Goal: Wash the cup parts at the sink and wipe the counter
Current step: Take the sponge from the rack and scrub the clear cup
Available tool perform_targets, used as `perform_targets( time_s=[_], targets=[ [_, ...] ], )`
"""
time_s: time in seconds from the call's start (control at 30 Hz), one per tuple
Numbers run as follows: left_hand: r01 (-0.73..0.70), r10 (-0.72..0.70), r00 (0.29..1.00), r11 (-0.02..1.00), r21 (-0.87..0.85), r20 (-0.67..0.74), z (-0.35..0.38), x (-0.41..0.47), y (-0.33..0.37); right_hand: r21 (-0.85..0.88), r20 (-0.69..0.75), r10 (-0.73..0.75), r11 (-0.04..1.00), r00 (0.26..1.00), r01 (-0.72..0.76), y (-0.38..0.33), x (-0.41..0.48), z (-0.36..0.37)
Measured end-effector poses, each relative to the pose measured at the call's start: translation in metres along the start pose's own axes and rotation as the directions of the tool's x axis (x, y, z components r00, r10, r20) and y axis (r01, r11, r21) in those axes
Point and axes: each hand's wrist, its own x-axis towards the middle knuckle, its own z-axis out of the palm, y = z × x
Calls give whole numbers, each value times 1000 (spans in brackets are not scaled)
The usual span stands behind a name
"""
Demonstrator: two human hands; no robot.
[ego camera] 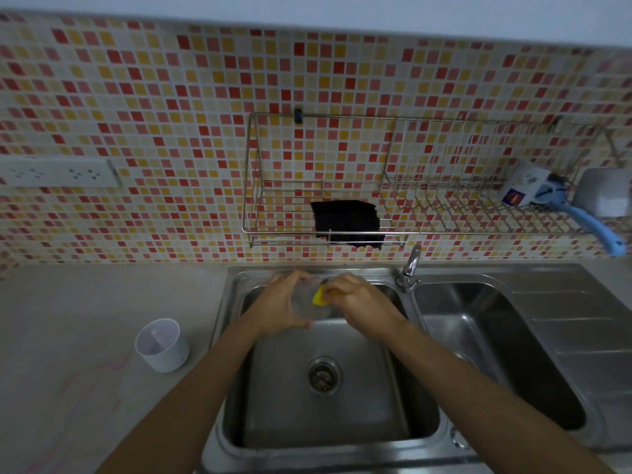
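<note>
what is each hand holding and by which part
The left hand grips a clear cup part by its outer side; the right hand pinches a yellow sponge by one end.

I face a mosaic wall (154,97) of red, orange, yellow and cream tiles that fills most of the frame. A plain pale strip (307,8) runs along the top. At centre left a white socket strip (58,172) is set in the tiles. Right of centre hangs a wire rack (427,200), with a black cloth (347,222) draped over its front edge. Grey counter (85,302) spans the lower left. The light is dim and even.
</note>
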Motion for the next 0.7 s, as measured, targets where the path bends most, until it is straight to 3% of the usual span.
perform_targets(
  time_s=[0.17,0.4,0.57,0.63,0.7],
  targets=[
    [-37,36,999,999,-37,-8,-4,-8,1,278,50,141,949,989,-149,-23,-14,12],
    [40,-37,996,998,-42,80,-2,-11,2,-47,8,-17,999,1000,17,-6,-1,3],
    [45,-40,995,998,-53,86,-10,-10,-2,64,-39,15,998,999,-12,-9,-22,10],
    [47,-42,992,998,-37,122,-10,-10,-4,134,-10,-25,991,1000,26,-15,-30,16],
    [50,-43,989,998,-46,142,-8,-12,-1,98,6,-78,992,997,77,-15,-26,15]
  ],
)
